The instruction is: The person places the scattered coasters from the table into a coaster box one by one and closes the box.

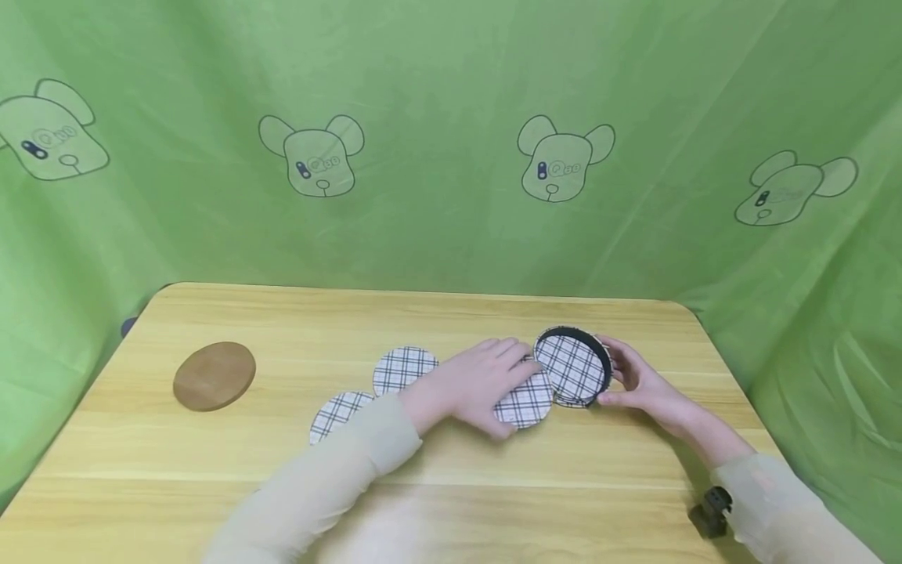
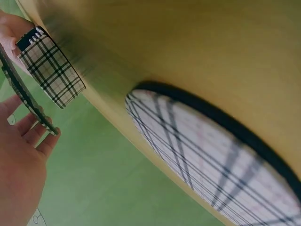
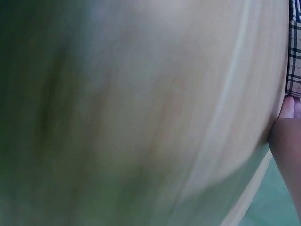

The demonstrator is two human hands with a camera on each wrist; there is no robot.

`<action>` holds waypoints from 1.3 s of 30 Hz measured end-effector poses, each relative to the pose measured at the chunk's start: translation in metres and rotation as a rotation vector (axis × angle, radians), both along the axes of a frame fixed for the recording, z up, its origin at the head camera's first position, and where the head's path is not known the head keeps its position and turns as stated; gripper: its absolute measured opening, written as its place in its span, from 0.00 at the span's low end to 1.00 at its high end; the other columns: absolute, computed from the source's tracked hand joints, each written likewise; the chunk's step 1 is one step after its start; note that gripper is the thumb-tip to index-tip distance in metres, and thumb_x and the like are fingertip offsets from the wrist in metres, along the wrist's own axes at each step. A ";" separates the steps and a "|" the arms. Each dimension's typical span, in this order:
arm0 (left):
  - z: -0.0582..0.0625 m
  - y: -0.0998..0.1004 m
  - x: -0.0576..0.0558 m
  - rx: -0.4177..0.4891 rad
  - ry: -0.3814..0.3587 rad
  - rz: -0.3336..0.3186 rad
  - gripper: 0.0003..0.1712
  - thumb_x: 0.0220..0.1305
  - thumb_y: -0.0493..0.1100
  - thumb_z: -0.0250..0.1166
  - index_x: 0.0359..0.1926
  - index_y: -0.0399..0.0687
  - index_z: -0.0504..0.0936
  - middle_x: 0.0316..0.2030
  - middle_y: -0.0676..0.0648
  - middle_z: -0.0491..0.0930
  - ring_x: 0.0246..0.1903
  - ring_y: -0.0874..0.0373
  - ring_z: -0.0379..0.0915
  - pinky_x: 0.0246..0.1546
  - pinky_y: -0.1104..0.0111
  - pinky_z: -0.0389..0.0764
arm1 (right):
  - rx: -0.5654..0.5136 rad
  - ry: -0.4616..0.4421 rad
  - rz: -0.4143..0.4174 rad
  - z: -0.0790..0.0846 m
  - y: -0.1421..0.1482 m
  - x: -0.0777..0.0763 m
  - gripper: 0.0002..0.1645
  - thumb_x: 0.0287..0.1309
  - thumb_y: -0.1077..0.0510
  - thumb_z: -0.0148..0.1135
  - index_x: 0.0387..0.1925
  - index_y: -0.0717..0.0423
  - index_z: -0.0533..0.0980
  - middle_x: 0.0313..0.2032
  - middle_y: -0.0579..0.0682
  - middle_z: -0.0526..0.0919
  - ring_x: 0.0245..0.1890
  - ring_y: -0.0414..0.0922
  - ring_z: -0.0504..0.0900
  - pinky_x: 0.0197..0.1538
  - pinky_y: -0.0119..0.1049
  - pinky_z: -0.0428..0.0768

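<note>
My left hand (image 1: 485, 382) holds a round plaid coaster (image 1: 527, 401) by its edge. In the left wrist view this coaster (image 2: 29, 101) appears nearly edge-on, pinched between thumb and fingers. My right hand (image 1: 644, 388) grips the side of a round plaid coaster holder (image 1: 572, 366) with a black inner rim; plaid shows inside it. The holder (image 2: 52, 70) stands just beyond the held coaster. Two more plaid coasters lie behind and under the left forearm: one (image 1: 403, 368) farther back, the other (image 1: 337, 413) nearer, partly hidden by the sleeve.
A brown round disc (image 1: 214, 376) lies at the left of the wooden table (image 1: 296, 321). A small black device (image 1: 712, 513) sits by the right sleeve. Green cloth (image 1: 437, 235) with bear-head drawings hangs behind the table and at both sides.
</note>
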State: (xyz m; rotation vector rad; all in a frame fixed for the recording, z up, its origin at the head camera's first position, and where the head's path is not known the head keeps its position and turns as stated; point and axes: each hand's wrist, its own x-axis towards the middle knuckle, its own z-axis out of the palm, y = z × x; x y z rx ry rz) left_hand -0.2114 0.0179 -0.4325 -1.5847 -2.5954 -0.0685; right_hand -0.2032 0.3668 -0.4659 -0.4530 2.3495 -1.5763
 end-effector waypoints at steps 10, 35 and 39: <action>0.001 0.015 -0.008 0.013 0.011 0.038 0.61 0.56 0.75 0.66 0.81 0.46 0.61 0.77 0.42 0.63 0.77 0.50 0.60 0.83 0.57 0.63 | 0.007 0.008 0.006 0.001 -0.001 0.000 0.61 0.57 0.73 0.71 0.82 0.66 0.45 0.70 0.72 0.60 0.59 0.27 0.73 0.62 0.15 0.71; 0.000 0.061 -0.019 -0.002 0.047 0.149 0.61 0.58 0.78 0.63 0.81 0.48 0.61 0.77 0.43 0.64 0.77 0.51 0.59 0.83 0.60 0.61 | -0.006 0.010 0.014 -0.001 0.001 0.000 0.60 0.58 0.73 0.70 0.83 0.63 0.46 0.71 0.64 0.63 0.61 0.26 0.71 0.62 0.15 0.70; 0.001 0.068 -0.020 -0.007 0.041 0.170 0.61 0.58 0.78 0.64 0.82 0.48 0.60 0.77 0.44 0.63 0.77 0.52 0.59 0.84 0.60 0.60 | -0.008 0.013 0.016 -0.001 0.001 0.000 0.60 0.58 0.73 0.70 0.83 0.63 0.46 0.67 0.43 0.68 0.61 0.26 0.72 0.63 0.15 0.70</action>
